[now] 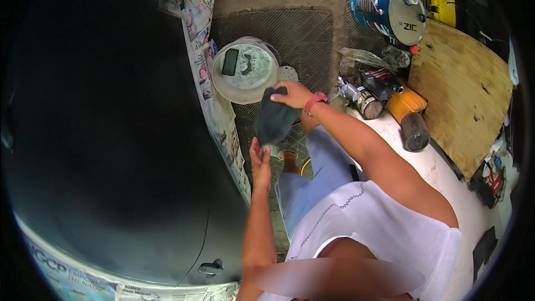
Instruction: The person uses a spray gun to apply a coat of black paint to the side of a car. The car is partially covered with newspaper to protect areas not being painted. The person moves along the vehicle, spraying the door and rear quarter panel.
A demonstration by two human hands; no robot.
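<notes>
Upper right: blue pail, yellow container just beside it. Lower in view: crumpled plastic bag, spray gun near a small can, orange bottle next to a brown cylinder. Wooden board right of those, stained.

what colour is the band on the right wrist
Pinkish red; the band shows in the head view.

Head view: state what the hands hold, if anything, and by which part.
Right hand: a dark sheet, by its upper edge. Left hand: open near the sheet's lower end; contact is unclear.
</notes>
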